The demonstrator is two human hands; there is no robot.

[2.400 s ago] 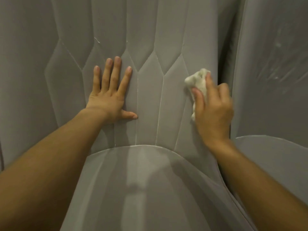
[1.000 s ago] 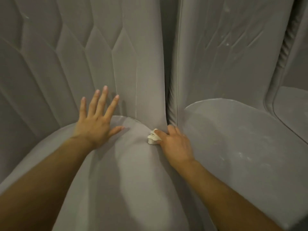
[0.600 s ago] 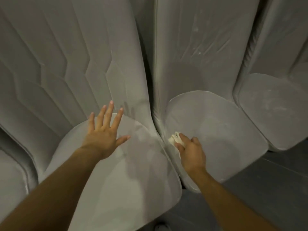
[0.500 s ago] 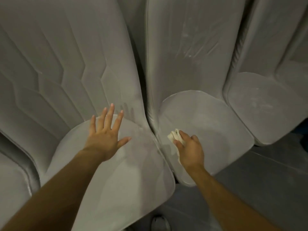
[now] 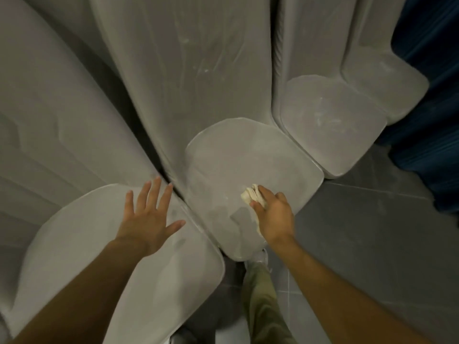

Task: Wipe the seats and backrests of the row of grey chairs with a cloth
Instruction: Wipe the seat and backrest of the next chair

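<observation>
right fingers point(image 5: 263, 194) press cloth point(image 5: 249, 196) on middle seat point(image 5: 248, 157).

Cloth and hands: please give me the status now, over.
Left hand open, spread over the left seat. Right hand holds the cloth on the middle seat. Nothing in its path; pale streaks on that backrest.

On my feed I see a grey tiled floor point(image 5: 360, 232) at lower right, dusty in patches. Beyond it, at the right edge, hangs dark blue pleated fabric point(image 5: 427, 120). An olive trouser leg point(image 5: 260, 296) stands on the tiles, ending in a pale shoe point(image 5: 260, 256).
</observation>
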